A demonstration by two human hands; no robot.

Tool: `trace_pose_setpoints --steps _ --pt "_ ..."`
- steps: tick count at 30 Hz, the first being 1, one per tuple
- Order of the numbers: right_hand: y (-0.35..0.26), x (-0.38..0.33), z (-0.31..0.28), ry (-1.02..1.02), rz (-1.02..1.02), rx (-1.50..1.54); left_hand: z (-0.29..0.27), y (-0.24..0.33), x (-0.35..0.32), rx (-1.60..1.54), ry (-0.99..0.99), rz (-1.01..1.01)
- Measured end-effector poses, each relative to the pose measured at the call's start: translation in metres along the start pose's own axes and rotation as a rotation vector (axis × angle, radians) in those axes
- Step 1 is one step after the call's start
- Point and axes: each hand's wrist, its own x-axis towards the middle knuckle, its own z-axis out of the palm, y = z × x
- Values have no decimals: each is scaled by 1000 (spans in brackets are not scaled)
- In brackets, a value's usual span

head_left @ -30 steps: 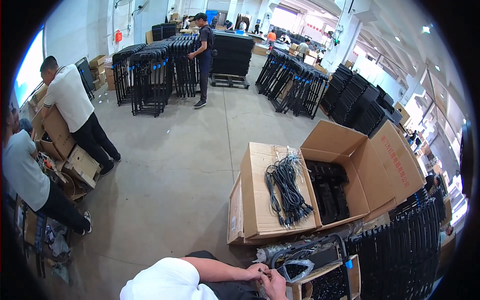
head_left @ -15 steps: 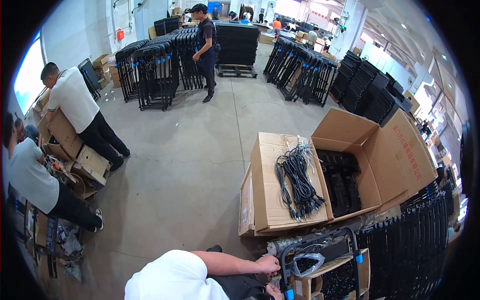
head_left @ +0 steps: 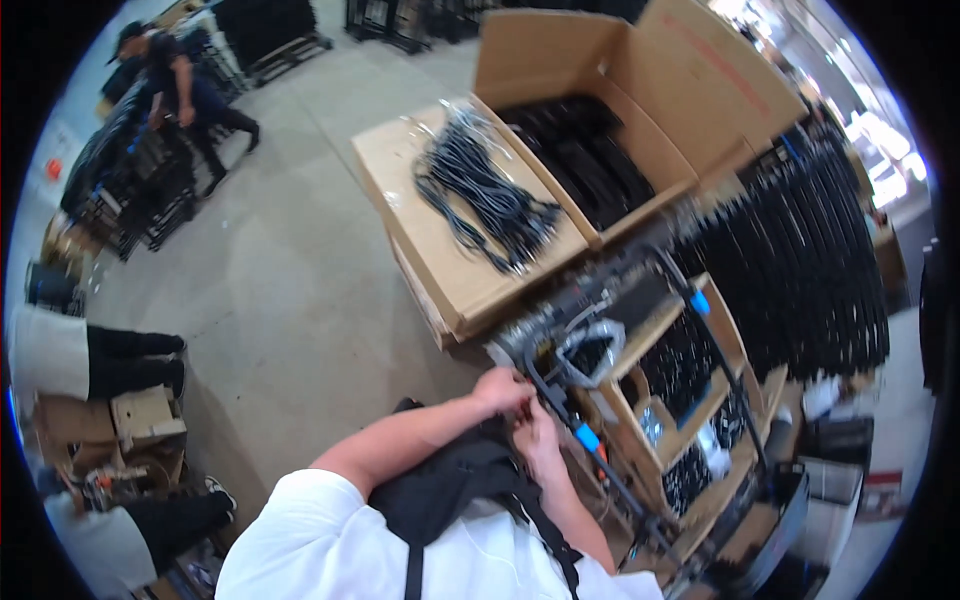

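My left hand (head_left: 503, 391) and my right hand (head_left: 538, 437) are close together beside the near corner of a black tubular frame (head_left: 641, 500). Fingers of both hands are bent and pressed together. Whatever they pinch is small and hidden. The frame carries blue sleeves (head_left: 587, 437) on its tubes and lies over a divided box (head_left: 663, 447) of small black parts. A clear plastic bag (head_left: 606, 345) rests inside the frame, near its far left corner.
Beyond the frame, a bundle of black cables (head_left: 490, 190) lies on a closed carton (head_left: 400, 200). Next to it an open carton (head_left: 690, 110) holds black parts. Black frames (head_left: 790, 270) stand stacked at right. A person in dark clothes (head_left: 180, 90) walks at far left; others work at left.
The view has swung right and down toward the frame. My hands have come together, and my right forearm now shows. The person in dark clothes, standing before, is now in mid-stride.
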Motion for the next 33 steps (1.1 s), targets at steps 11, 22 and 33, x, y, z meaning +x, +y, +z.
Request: trace_pose_setpoints --steps 11,22,33 --pt "1 -4 2 113 -35 83 -2 18 -4 -62 -99 -137" --pt "-11 -27 12 91 -94 -247 -13 13 -9 68 -207 -131" --pt "-80 -65 85 -238 -855 -1879 -17 -11 -43 391 34 386"
